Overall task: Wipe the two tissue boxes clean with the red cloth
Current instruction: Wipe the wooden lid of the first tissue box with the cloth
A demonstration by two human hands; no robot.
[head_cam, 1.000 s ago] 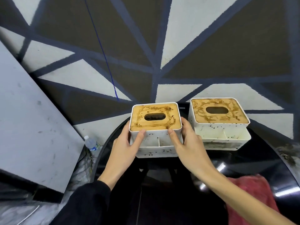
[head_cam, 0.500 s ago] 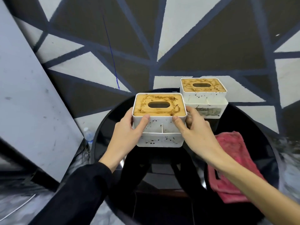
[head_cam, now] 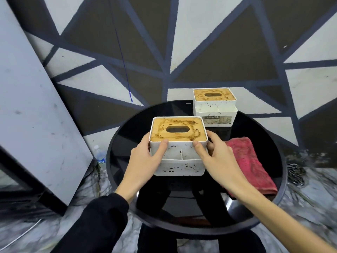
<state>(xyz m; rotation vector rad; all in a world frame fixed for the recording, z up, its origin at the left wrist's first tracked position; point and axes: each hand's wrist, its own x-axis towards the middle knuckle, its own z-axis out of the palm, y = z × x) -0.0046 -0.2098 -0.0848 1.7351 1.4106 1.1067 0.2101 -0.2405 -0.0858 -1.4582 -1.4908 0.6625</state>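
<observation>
Head view: the near tissue box [head_cam: 178,148] sits toward the front of the round black desk [head_cam: 127,143], clasped between both hands. The left hand [head_cam: 145,161] grips its left wall and the right hand [head_cam: 217,159] its right wall, thumbs on the front face. It looks like a light, rigid plastic shell with a loose-looking wooden lid, so holding the side walls seems safest; the glossy walls could slip. The far tissue box [head_cam: 215,106] stands at the desk's back edge, close to the rim and apt to be knocked off. The red cloth [head_cam: 249,161], soft and limp, lies flat just right of the right hand, near the right rim. Open glass remains in front and to the left
</observation>
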